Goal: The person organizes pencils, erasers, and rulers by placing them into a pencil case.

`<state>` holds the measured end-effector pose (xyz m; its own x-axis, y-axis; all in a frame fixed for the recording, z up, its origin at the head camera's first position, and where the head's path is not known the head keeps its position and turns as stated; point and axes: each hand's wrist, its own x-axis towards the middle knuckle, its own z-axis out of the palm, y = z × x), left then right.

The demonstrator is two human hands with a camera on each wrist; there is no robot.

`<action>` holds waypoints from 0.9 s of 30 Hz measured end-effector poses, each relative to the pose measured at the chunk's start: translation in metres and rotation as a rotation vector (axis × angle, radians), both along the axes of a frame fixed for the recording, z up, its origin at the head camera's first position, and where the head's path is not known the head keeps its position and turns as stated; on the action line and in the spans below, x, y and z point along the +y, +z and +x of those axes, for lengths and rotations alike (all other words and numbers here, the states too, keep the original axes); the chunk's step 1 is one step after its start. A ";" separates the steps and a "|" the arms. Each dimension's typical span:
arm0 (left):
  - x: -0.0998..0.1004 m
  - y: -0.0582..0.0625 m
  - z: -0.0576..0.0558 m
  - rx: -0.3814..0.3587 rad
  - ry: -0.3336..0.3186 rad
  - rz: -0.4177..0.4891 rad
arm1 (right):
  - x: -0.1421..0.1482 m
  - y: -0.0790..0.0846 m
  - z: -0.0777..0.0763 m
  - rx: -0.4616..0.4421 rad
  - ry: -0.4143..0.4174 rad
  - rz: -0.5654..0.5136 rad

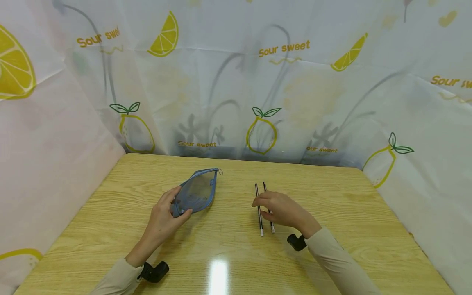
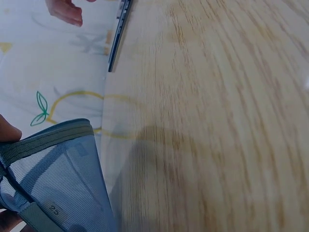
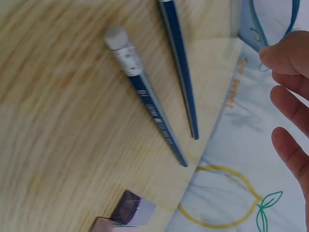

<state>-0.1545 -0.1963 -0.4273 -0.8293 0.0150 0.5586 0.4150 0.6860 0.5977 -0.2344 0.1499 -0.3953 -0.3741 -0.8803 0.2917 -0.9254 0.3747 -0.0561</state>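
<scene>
A blue mesh zip pouch [image 1: 195, 192] is held by my left hand [image 1: 162, 217], fingers along its far side and thumb at its near edge. In the left wrist view the mesh pouch [image 2: 67, 174] shows a zip band and a small "25" label. Over to the right, two dark pencils lie side by side on the table: a left pencil [image 1: 260, 223] and a right pencil [image 1: 272, 225], white eraser ends toward me. My right hand [image 1: 282, 209] hovers over them, thumb and fingers apart. The right wrist view shows nothing in its fingers [image 3: 287, 104].
The wooden table [image 1: 228, 250] runs back to a white lemon-print curtain [image 1: 236, 82], which also hangs at both sides. In the right wrist view a small dark-and-white block [image 3: 133, 208] shows at the bottom. Each wrist wears a black camera [image 1: 155, 271].
</scene>
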 end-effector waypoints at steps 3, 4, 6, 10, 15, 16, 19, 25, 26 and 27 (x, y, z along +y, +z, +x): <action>0.000 0.000 0.000 0.004 0.000 0.002 | 0.001 -0.004 0.001 0.002 0.012 0.013; 0.000 0.000 0.000 0.005 -0.001 0.002 | 0.001 -0.006 0.001 0.007 0.017 0.014; 0.000 -0.001 0.000 0.007 -0.001 0.004 | 0.001 -0.009 0.000 0.020 0.027 0.019; 0.000 -0.002 -0.001 0.010 -0.002 0.006 | 0.001 -0.013 0.000 0.021 0.042 0.023; -0.001 -0.003 -0.001 0.014 0.001 0.003 | 0.000 -0.016 0.001 -0.021 0.035 0.072; -0.001 -0.003 -0.001 0.014 0.002 0.004 | 0.000 -0.017 0.001 -0.026 0.028 0.086; -0.001 -0.003 -0.001 0.011 0.000 0.007 | 0.000 -0.019 0.001 -0.041 0.018 0.121; -0.001 -0.003 -0.001 0.002 -0.001 0.014 | 0.001 -0.024 0.001 -0.021 0.020 0.143; -0.001 -0.003 -0.001 0.000 -0.001 0.015 | 0.001 -0.025 0.001 -0.010 0.023 0.141; -0.001 -0.003 -0.001 -0.001 -0.001 0.015 | 0.000 -0.025 0.001 -0.001 0.025 0.139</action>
<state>-0.1556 -0.1972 -0.4304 -0.8300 0.0070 0.5577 0.4146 0.6767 0.6084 -0.2338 0.1503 -0.4208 -0.3517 -0.9213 0.1659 -0.9346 0.3557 -0.0057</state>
